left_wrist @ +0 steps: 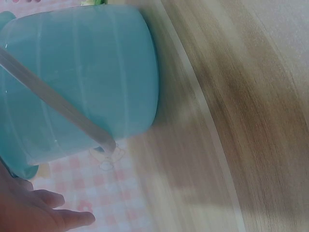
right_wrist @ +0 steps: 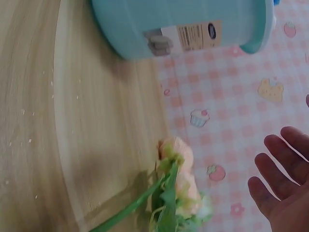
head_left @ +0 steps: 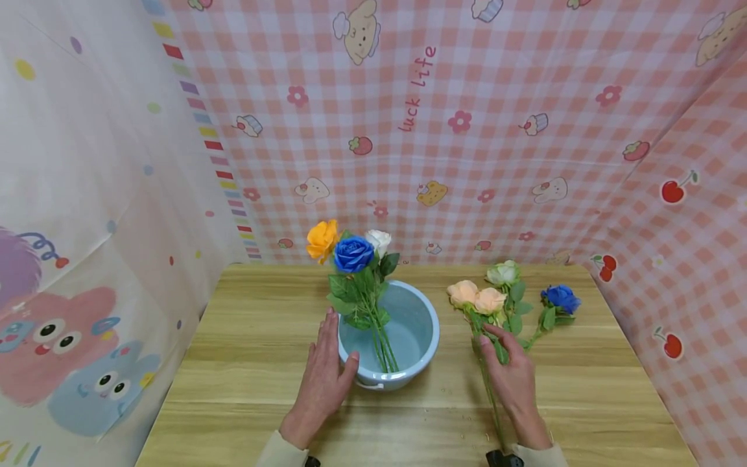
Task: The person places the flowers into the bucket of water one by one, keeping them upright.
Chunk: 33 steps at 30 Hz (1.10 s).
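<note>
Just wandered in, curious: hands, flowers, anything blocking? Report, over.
Left hand at bucket; right hand above peach roses, holding nothing. Three flowers leaning inside bucket. Nothing visibly in the way.

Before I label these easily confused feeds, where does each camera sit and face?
Head: worn there, facing forward and down at bucket and table; left hand and right hand show.
Left wrist: worn there, facing the bucket's outside; that hand partly shows.
Right wrist: worn there, facing bucket and peach flowers; that hand partly shows.
Both wrist views share the bucket and checked backdrop.
</note>
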### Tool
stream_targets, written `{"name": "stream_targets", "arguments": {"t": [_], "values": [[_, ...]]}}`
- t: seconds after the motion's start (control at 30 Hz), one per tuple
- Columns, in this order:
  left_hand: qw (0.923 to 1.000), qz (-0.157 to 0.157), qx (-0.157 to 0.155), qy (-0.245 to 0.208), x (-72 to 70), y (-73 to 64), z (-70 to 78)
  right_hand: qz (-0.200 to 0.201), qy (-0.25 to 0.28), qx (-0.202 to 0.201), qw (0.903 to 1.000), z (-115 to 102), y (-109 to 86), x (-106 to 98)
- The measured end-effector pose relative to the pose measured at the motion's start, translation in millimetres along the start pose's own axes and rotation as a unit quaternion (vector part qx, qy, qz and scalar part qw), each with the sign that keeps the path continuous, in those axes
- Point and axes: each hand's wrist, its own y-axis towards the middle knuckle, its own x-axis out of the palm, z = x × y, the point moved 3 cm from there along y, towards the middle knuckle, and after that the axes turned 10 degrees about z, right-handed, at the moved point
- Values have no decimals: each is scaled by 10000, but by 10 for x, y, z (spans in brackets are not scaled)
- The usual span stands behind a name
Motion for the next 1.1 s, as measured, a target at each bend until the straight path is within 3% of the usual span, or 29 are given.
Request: {"name": "stream_targets", "arguments": {"t": [0.73,0.97,1.1], "values": [[10000,-62,-52,7,-5,5,4,95,-105,1349,9908,435,35,-267],[9999,-67,-73,-21,-5,3,5,321,-299,1348,9899,566,35,-319],[10000,-61,-69,-37,-3,2,4,219,-516,1570,9860,605,35,-350]]}}
